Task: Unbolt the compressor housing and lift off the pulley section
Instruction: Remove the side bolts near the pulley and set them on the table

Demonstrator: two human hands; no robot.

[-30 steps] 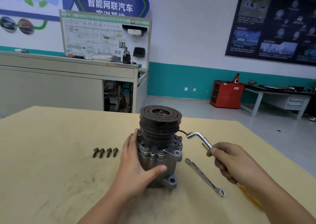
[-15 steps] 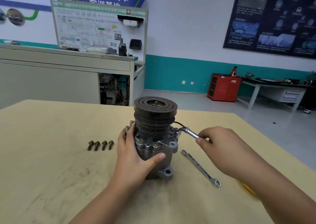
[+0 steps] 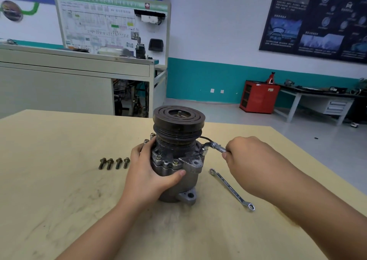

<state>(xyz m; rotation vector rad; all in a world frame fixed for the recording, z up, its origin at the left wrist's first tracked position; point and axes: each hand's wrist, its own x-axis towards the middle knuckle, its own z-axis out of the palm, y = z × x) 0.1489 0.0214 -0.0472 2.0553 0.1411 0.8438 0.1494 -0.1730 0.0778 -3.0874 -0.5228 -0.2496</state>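
Two bare forearms reach in over the near edge of the desk (image 3: pixel 59 200). The left hand (image 3: pixel 151 172) is clamped around the compressor housing (image 3: pixel 178 180), thumb across its front and fingers round its left side, bracing it upright about the middle of the desk. The right hand (image 3: pixel 252 160) is closed on the handle of the L-shaped socket wrench (image 3: pixel 213 147). A second ago that wrench was held in the air, clear of the housing's right side. Now its bent end points down onto a bolt at the right of the flange, so a further bolt looks ready to be turned. A ring spanner (image 3: pixel 231 189) lies loose toward the right edge, near the housing's foot. Toward the left edge, four removed bolts (image 3: pixel 114 163) sit in a row. The front flange bolts (image 3: pixel 175 162) are in place, so by my reading the pulley section (image 3: pixel 178 120), on top of the housing toward the far edge, cannot be lifted yet.
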